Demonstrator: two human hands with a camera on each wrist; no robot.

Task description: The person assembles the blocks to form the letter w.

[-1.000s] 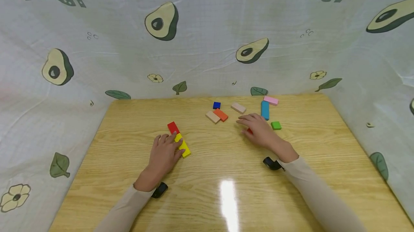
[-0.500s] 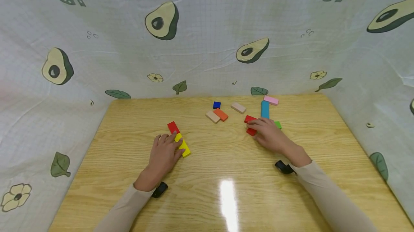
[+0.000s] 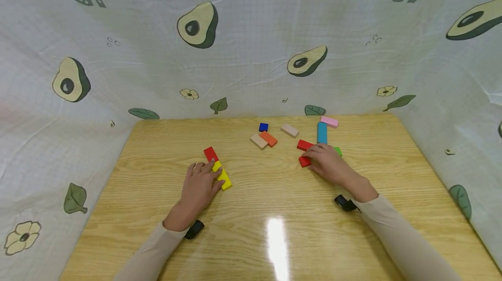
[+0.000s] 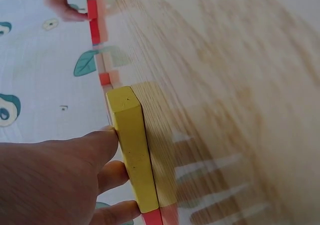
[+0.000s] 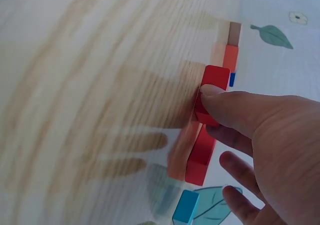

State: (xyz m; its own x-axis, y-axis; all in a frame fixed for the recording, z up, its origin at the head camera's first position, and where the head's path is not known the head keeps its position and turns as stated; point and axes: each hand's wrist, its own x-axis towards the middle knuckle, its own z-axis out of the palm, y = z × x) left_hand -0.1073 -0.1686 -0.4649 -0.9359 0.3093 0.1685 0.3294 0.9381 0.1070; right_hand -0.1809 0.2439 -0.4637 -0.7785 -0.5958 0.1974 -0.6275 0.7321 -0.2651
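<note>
My left hand rests its fingertips on a long yellow block, which lies end to end with a red block on the table. Close up in the left wrist view, the thumb and two fingers touch the upper side of the yellow block. On the right, my right hand pinches a red block between thumb and forefinger. Just beyond it lies another red block. The right wrist view shows the thumb across the pinched red block, with the second red block beside it.
Beyond the right hand lie a light blue block, a pink block and a partly hidden green block. An orange block, a dark blue block and two plain wooden blocks lie at back centre. A printed cloth hangs behind.
My right hand has moved slightly right, uncovering two red blocks, and now pinches the nearer one, which has shifted a little toward me. The left hand stays on the yellow block.
</note>
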